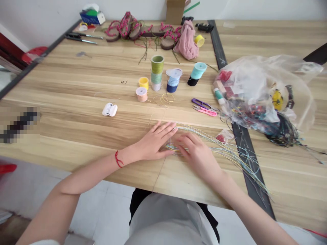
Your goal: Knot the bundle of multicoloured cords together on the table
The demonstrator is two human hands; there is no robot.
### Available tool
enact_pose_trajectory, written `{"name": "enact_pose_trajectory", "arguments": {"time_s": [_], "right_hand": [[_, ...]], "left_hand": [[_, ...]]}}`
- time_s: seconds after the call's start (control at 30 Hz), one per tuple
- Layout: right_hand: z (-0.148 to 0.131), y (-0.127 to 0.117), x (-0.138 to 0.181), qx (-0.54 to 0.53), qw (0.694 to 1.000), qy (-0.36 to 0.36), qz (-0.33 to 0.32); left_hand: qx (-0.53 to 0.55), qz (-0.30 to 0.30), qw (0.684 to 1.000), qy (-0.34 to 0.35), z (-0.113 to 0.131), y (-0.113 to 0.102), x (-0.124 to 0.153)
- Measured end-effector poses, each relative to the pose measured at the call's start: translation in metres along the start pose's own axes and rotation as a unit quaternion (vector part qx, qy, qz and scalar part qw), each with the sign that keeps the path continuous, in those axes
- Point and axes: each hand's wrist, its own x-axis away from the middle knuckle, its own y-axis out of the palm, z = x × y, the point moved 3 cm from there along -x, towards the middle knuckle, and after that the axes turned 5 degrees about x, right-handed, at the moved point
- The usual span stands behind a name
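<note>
My left hand lies flat on the wooden table, fingers stretched out, pressing the end of a bundle of thin coloured threads. A red string bracelet circles that wrist. My right hand rests beside it, fingers bent down onto the same threads. The threads fan out to the right across the dark seam between the tables.
Thread spools stand in the middle, with a white earbud case to the left. Purple and pink snips lie right of centre. A clear plastic bag of supplies sits at the right. Woven pieces and pink cloth lie at the back.
</note>
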Motion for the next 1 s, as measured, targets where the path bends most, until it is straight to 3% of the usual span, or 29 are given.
{"name": "enact_pose_trajectory", "arguments": {"time_s": [0.2, 0.3, 0.47, 0.67, 0.8, 0.87, 1.0], "right_hand": [[0.015, 0.008, -0.011, -0.025, 0.997, -0.030, -0.062], [0.019, 0.007, -0.014, -0.080, 0.990, 0.020, -0.112], [0.026, 0.003, -0.021, -0.214, 0.944, 0.132, -0.215], [0.047, -0.008, -0.021, -0.238, 0.934, 0.130, -0.231], [0.061, -0.018, -0.011, -0.159, 0.956, 0.135, -0.208], [0.055, -0.021, -0.005, -0.101, 0.977, 0.121, -0.144], [0.017, -0.013, 0.012, -0.037, 0.999, 0.022, -0.014]], "left_hand": [[-0.027, -0.037, 0.999, -0.002, 0.005, 0.009, 0.001], [-0.031, -0.036, 0.999, 0.001, 0.004, 0.009, 0.001], [-0.043, -0.040, 0.998, 0.005, 0.004, 0.010, 0.001], [-0.036, -0.045, 0.998, 0.008, 0.004, 0.009, 0.002], [-0.017, -0.043, 0.999, 0.012, 0.003, 0.009, 0.002], [0.006, -0.030, 0.999, 0.008, 0.002, 0.007, 0.002], [0.036, 0.034, 0.998, -0.039, 0.007, -0.007, 0.005]]}}
